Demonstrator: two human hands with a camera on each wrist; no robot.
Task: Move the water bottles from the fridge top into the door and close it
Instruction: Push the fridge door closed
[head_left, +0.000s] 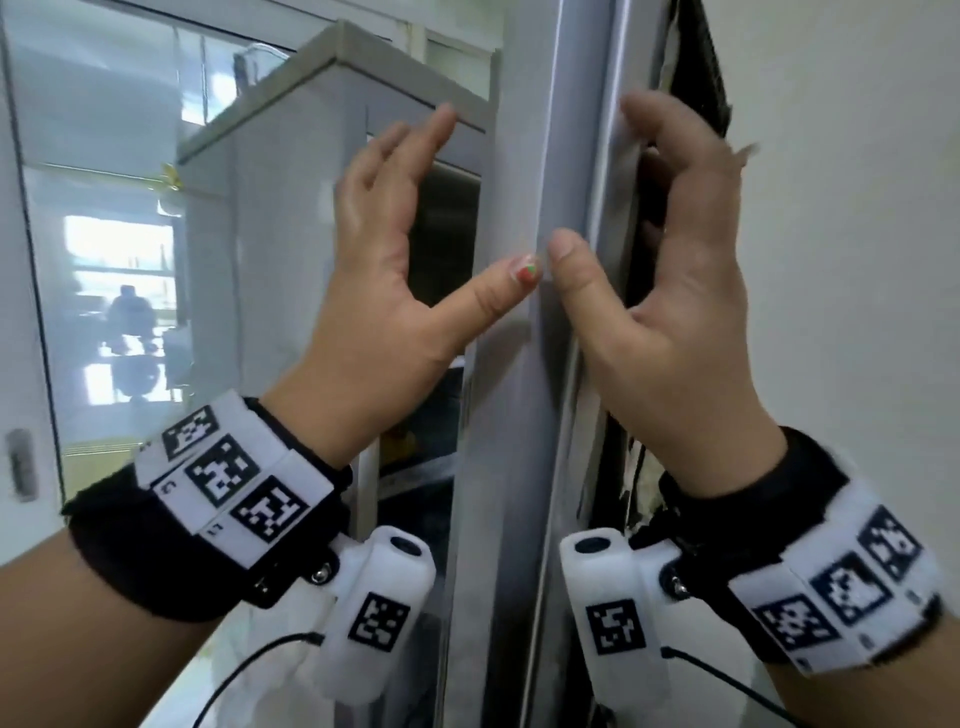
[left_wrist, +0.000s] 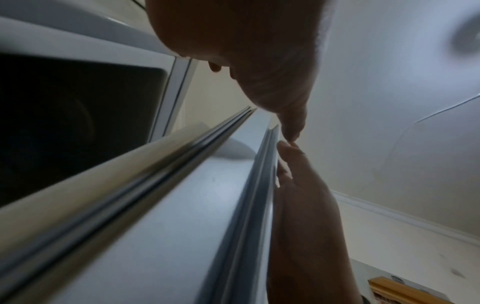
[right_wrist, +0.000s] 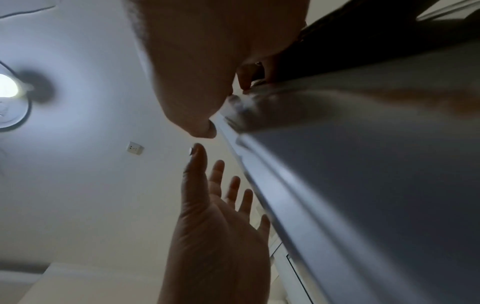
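Note:
The grey fridge door (head_left: 524, 395) stands edge-on in the middle of the head view. My right hand (head_left: 670, 270) grips its long edge, fingers curled round the far side and thumb on the front. My left hand (head_left: 384, 249) is raised beside the door with straight, spread fingers; its thumb tip touches the door edge next to the right thumb. The right wrist view shows the left hand (right_wrist: 215, 205) spread open and the door (right_wrist: 363, 185). The fridge body's top (head_left: 332, 57) is at the upper left, with a clear blurred shape (head_left: 257, 65) on it, too unclear to name.
The dark fridge opening (head_left: 441, 234) lies behind my left hand. A glass partition (head_left: 104, 208) stands at the left. A white wall (head_left: 841, 208) is close on the right, with a black part (head_left: 701, 57) beside the door's top. The ceiling lamp (right_wrist: 7, 88) shows overhead.

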